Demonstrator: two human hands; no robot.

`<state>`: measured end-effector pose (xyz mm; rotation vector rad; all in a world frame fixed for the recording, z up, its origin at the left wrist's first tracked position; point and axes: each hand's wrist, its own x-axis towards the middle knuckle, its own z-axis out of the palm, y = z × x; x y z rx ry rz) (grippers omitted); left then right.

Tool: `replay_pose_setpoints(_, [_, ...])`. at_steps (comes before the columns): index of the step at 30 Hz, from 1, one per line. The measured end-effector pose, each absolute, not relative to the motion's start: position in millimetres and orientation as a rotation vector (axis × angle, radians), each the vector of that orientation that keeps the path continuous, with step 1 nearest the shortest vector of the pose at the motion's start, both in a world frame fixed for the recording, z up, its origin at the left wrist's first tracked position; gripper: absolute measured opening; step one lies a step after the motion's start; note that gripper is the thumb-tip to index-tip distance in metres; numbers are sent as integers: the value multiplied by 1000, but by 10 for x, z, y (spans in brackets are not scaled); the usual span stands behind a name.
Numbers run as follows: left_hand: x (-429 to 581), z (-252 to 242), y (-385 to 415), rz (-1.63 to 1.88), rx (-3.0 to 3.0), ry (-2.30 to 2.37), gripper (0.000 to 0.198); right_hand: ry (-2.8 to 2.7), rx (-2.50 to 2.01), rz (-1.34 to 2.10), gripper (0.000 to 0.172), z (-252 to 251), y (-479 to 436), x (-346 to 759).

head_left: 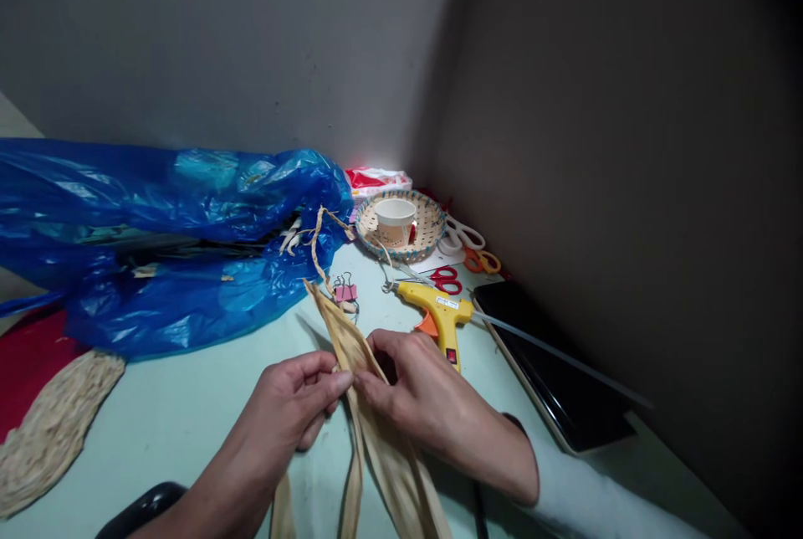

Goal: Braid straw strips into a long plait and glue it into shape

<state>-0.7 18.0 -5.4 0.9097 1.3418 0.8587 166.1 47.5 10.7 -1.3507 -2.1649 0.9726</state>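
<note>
A long, tan dried husk strip point(392, 447) runs from the table's near edge up to a pointed tip. My left hand point(301, 397) pinches its left edge between thumb and fingers. Close beside it, my right hand point(407, 376) grips the same husk from the right, thumb near my left thumb. A narrower strip hangs down from between the hands, and part of another tan strip point(283, 510) shows below my left wrist. Just beyond my right hand lies a yellow glue gun point(439, 309) with an orange trigger and a clear glue stick in its back.
A blue plastic bag point(219, 296) spreads across the back left. Behind the glue gun are a woven basket point(432, 229) holding a paper cup point(395, 225), red scissors point(447, 279) and a pink binder clip point(345, 293). A black tablet point(558, 372) lies right; a braided coil point(56, 430) lies left.
</note>
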Motion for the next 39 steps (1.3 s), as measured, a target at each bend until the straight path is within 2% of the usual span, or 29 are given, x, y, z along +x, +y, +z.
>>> replay_pose_setpoints(10, [-34,-39,185,826,962,1322,30,-2204,-1353,1131,23,165,516,1699])
replay_pose_setpoints(16, [-17,-25,196,803,984,1359,30,-2172,-1381,1020,15,124,466,1684])
replay_pose_setpoints(24, [-31,-41,203,813,959,1333,28,-2198,-1383,899,19,105,398,1679])
replay_pose_setpoints(30, [-30,-23,179,809,947,1349,27,-2253,-1356,952,12,214,348,1718])
replay_pose_setpoints(39, [-4,22,160,809,943,1380,25,-2218,-1325,988,23,147,432,1682])
